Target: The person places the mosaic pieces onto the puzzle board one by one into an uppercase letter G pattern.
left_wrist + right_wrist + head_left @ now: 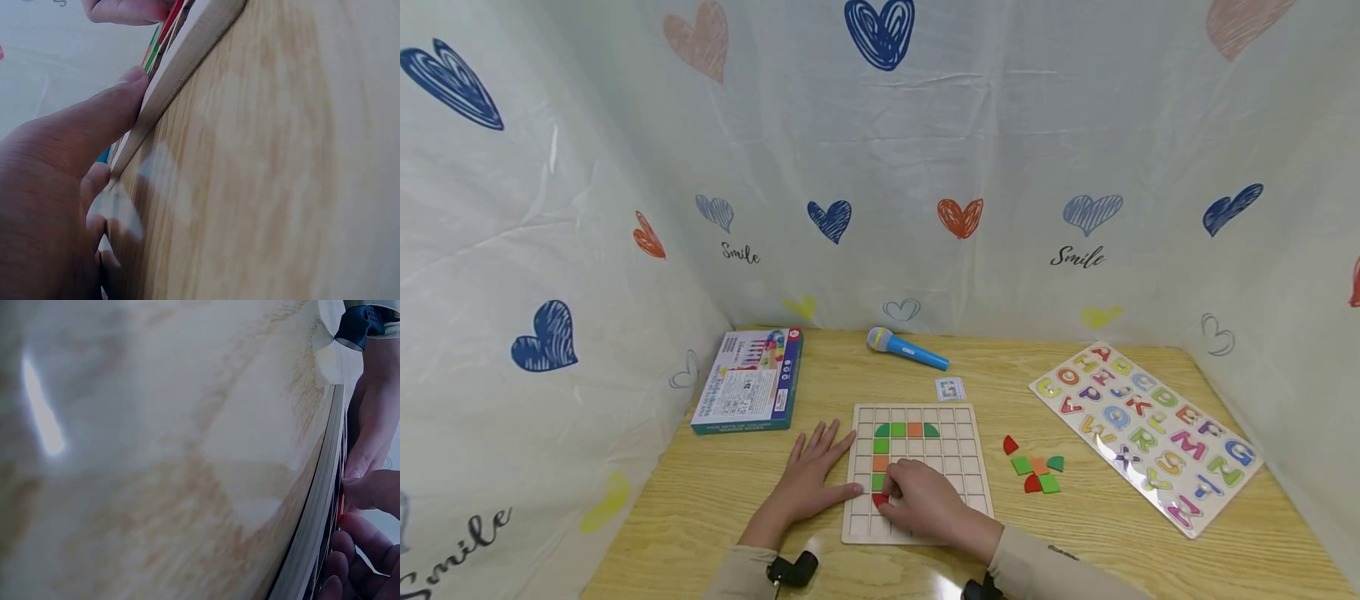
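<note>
A wooden grid board [922, 535] lies flat on the table. My right hand [925, 500], fingers curled, pinches a red quarter-circle tile [878, 500] at the lower left of the grid; its fingertips are partly hidden in the head view. Above that tile runs a column of green and orange square tiles [880, 463]. Along the top, a row goes from a dark green quarter-circle tile [882, 431] to another dark green quarter-circle tile [931, 431]. My left hand [811, 479] rests spread on the table, with thumb [125, 94] and a fingertip touching the board's left edge.
Several loose tiles [1038, 466] in red, green and orange lie right of the board. An alphabet puzzle board [1150, 437] lies farther right. Behind are a small printed card [951, 389] and a blue toy microphone [910, 348]. A flat box [748, 379] lies back left.
</note>
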A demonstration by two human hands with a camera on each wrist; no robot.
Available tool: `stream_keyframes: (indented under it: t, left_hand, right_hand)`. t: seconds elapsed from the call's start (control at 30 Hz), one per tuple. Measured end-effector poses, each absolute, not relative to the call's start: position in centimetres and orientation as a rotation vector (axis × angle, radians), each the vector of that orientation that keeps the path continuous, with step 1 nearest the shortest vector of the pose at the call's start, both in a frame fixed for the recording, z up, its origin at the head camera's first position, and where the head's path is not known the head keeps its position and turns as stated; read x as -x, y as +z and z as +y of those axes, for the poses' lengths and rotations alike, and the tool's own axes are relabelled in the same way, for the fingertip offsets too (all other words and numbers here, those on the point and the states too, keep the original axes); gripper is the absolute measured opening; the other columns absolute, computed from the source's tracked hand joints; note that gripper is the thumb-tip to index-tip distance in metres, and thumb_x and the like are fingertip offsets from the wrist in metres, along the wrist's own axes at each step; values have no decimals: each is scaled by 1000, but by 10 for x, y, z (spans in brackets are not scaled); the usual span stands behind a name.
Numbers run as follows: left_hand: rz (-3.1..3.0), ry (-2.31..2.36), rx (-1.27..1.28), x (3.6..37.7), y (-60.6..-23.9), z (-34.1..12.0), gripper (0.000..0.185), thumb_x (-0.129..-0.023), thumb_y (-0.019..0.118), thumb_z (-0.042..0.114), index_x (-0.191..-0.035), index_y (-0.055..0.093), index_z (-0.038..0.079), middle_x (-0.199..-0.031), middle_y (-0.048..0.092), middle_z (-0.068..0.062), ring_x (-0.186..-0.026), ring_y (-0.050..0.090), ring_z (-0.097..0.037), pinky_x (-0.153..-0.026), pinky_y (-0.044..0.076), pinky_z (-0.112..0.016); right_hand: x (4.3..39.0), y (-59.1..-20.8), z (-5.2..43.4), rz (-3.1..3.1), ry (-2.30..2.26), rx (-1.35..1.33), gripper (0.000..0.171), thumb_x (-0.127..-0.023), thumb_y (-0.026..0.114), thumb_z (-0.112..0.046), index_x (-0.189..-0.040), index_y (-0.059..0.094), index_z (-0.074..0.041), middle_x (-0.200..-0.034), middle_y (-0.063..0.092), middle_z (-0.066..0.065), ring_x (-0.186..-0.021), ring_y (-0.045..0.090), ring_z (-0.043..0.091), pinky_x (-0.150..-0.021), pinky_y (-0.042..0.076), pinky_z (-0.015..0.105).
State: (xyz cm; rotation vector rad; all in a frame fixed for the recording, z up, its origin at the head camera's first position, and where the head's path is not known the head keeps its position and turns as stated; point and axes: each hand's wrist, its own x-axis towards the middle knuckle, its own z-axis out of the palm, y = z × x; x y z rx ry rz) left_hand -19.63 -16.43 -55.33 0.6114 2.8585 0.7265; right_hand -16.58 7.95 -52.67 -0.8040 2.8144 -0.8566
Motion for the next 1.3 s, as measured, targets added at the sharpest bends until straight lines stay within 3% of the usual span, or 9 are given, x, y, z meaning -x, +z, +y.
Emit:
stream_keyframes:
  t: [0.53, 1.07, 1.3]
  left_hand:
    - [2867, 720, -606, 197, -553, -164, 88, -87, 65, 68, -160, 36, 27, -170, 16, -8, -157, 5, -32, -124, -4, -56]
    - [2849, 723, -613, 196, -553, -164, 89, -88, 64, 68, -161, 34, 26, -170, 14, -8, -157, 4, -32, -123, -6, -56]
    - [2850, 727, -610, 196, -552, -163, 89, -88, 65, 67, -161, 34, 26, -170, 14, -9, -157, 4, -33, -123, -6, -56]
  right_hand:
    - [169, -523, 102, 2728, -1032, 703, 9, -88, 74, -19, -87, 65, -22, -78, 54, -13, -70, 49, 3, -63, 45, 22]
    - [181, -523, 193, 2911, -1045, 418, 9, -92, 73, -10, -92, 67, -17, -79, 56, -11, -69, 49, 3, -61, 45, 22]
    - [180, -519, 238, 2953, -966, 311, 11, -91, 74, -10, -100, 71, -14, -84, 59, -9, -75, 52, 6, -66, 48, 25]
